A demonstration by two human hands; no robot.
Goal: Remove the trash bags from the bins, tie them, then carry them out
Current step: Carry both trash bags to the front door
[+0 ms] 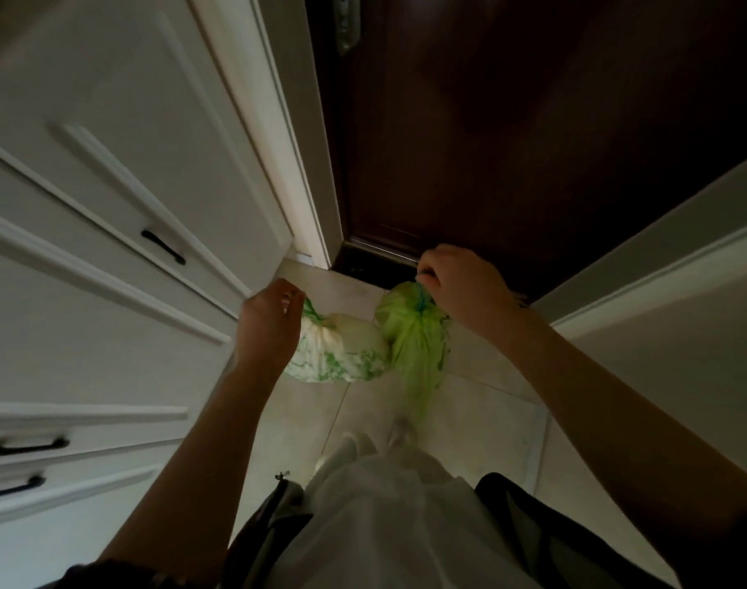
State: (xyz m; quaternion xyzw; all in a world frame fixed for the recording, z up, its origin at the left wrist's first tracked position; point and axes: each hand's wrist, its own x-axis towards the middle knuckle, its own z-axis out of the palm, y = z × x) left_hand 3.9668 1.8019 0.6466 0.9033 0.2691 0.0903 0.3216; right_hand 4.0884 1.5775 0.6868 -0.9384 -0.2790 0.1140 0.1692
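Two tied trash bags hang in front of me, just above the tiled floor. My left hand (270, 320) grips the knotted top of a round, whitish bag with green streaks (342, 354). The fingers of my right hand (461, 286) are closed on the blue-green tie of a bright green bag (414, 337), whose loose tail trails down toward my feet. The two bags touch side by side. No bin is in view.
A dark brown door (512, 133) stands shut straight ahead, its metal handle plate (346, 23) at the top. White cabinets with black handles (163, 247) line the left. A pale wall (682, 299) closes in on the right. Beige floor tiles (482, 423) lie underfoot.
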